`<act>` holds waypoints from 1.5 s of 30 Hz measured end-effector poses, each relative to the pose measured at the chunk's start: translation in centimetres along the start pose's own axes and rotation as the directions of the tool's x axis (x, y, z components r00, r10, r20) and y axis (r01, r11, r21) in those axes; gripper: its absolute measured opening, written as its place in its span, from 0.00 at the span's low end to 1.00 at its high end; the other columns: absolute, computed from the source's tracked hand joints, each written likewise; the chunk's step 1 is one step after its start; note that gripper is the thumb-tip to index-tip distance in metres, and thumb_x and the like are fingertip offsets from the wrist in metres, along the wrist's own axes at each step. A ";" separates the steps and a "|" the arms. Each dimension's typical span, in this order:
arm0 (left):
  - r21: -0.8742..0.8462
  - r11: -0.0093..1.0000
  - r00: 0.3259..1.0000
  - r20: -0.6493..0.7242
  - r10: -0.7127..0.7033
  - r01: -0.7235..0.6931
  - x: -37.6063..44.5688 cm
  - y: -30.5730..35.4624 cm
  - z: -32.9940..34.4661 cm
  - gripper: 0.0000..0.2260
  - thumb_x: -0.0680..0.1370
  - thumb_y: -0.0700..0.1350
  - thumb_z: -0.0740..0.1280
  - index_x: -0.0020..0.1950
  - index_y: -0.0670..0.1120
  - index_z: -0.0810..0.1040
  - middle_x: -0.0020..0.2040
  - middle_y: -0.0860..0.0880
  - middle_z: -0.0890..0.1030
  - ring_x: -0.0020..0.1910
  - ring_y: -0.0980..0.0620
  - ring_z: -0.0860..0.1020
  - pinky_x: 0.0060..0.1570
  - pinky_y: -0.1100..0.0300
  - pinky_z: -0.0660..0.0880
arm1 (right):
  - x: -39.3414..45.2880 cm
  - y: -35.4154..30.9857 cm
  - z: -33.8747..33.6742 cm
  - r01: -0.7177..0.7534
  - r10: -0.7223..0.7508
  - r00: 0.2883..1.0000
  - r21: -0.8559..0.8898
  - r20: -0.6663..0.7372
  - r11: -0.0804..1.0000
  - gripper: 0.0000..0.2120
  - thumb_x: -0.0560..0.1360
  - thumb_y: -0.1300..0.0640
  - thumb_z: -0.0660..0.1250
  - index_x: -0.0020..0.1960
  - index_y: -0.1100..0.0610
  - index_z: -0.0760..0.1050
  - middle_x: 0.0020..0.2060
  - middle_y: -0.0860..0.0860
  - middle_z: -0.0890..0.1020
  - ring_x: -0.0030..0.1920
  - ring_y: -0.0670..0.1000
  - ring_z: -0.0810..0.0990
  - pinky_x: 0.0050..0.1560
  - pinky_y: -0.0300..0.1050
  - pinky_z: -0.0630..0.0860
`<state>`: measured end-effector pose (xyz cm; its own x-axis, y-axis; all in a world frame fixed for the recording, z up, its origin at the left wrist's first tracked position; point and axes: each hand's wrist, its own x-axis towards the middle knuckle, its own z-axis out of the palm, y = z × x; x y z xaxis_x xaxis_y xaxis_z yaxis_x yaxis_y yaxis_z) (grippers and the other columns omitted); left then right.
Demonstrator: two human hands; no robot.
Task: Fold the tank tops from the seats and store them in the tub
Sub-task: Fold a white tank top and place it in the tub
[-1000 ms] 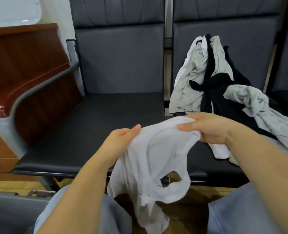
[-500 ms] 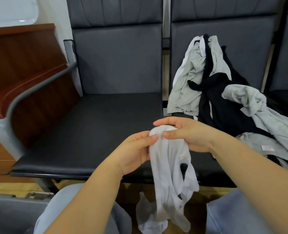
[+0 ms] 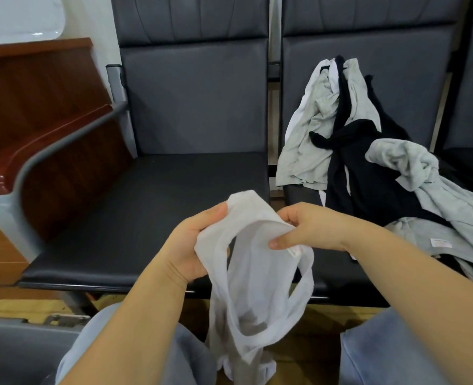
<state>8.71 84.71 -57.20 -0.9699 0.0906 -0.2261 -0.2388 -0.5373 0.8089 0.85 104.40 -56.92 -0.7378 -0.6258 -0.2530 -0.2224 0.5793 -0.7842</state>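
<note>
I had my left hand (image 3: 195, 251) and right hand (image 3: 309, 232) both pinching the white tank top (image 3: 253, 279) at its top edge, letting it hang straight for folding.

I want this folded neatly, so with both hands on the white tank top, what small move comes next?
Probably spread it flat on the bare dark seat: the thin white tank top hangs bunched between left hand and right hand.

Lying heaped on the right dark seat (image 3: 299, 190) at two o'clock: grey, black and white tank tops (image 3: 363, 151), some leaning against its backrest. Sitting bare at eleven o'clock: the left seat (image 3: 152, 212).
</note>
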 end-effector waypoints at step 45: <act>0.038 0.925 0.919 0.139 0.369 -0.377 -10.6 7.7 -0.7 0.24 0.63 0.52 0.80 0.56 0.45 0.83 0.52 0.44 0.84 0.49 0.46 0.84 0.43 0.52 0.81 | -7.9 -7.3 -2.4 0.338 -0.314 0.920 0.883 -0.236 0.327 0.22 0.52 0.50 0.85 0.40 0.58 0.82 0.36 0.53 0.83 0.39 0.51 0.84 0.40 0.44 0.81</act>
<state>17.16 79.01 -48.91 -0.9861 0.0018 0.1660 0.1429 -0.4994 0.8545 6.71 106.36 -47.84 -0.7587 -0.6345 0.1473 0.2407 -0.4833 -0.8417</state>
